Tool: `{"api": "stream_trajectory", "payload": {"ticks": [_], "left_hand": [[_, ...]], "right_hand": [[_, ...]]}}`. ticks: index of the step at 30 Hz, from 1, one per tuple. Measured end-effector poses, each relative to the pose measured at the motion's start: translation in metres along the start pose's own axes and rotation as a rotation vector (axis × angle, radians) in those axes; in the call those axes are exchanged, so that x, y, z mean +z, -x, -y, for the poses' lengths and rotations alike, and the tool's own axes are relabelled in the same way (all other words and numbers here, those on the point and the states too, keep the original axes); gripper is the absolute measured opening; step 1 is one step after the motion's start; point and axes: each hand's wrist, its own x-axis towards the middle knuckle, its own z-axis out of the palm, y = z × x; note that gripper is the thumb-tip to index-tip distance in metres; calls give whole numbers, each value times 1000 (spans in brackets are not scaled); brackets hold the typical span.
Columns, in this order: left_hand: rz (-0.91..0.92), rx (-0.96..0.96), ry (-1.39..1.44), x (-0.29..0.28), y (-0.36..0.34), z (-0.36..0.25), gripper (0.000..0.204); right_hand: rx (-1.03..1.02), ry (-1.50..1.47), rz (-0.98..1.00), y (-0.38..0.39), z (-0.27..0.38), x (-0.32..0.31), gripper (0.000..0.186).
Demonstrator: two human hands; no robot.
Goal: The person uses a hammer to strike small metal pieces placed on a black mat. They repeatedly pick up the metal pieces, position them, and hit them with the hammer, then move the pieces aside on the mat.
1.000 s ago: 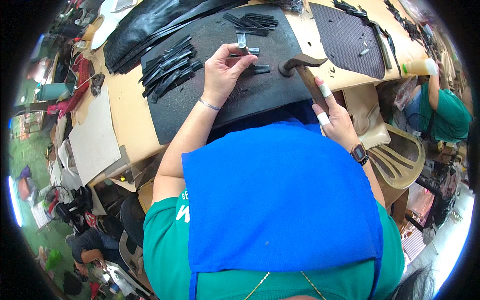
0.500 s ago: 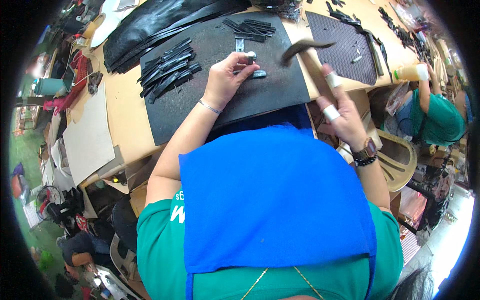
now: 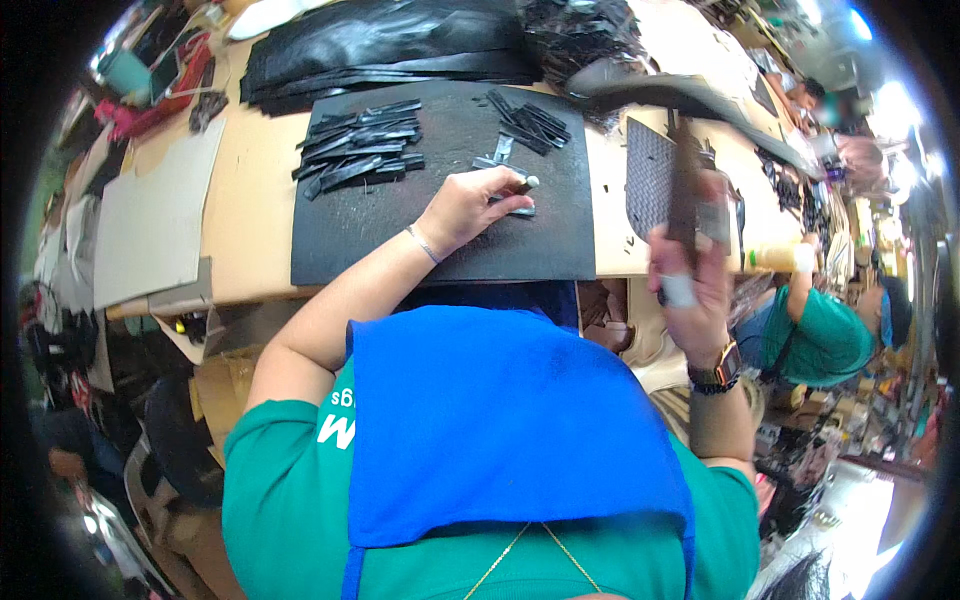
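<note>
My left hand [image 3: 465,210] is closed in a pinch around a short, dark punch-like tool [image 3: 530,184] with a pale round top. It rests over a dark cutting mat [image 3: 390,250]. Under and beyond the fingers lies a short black strip [image 3: 503,148] with a shiny surface; the tool's lower end is hidden by the hand. My right hand [image 3: 695,285], with white tape on its fingers, grips a hammer [image 3: 684,175] by its brown handle. The hammer is raised off the table to the right of the mat, its curved dark head smeared by motion.
Black strips are piled on the mat's left [image 3: 365,145] and far right [image 3: 530,122]. Large black sheets [image 3: 390,50] lie behind it. A textured dark pad [image 3: 650,170] is on the right, and pale board [image 3: 155,225] on the left. Another person [image 3: 820,335] in green sits at right.
My right hand has lifted the hammer, and its head now sweeps higher. My left hand keeps its pinch on the tool. The whole view has shifted and turned.
</note>
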Motion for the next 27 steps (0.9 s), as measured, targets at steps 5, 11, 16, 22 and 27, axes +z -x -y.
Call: {"api": "stream_trajectory", "payload": {"ticks": [5,11,16,22,27], "left_hand": [[41,-3,-61,1,-4,2,23],[9,-26,-75,1,-1,0,24],[-56,-172,114,-1,-7,14,16],[-253,-300,671,-75,10,19,16],[-268,-255,-580,-145,53,9,16]], "right_hand": [[-50,31,166,10,-33,20,65],[511,-2,123,30,-22,22,71],[450,370,260,60,-65,43,75],[532,212,244,54,-51,38,70],[472,194,394,52,-47,21,68]]}}
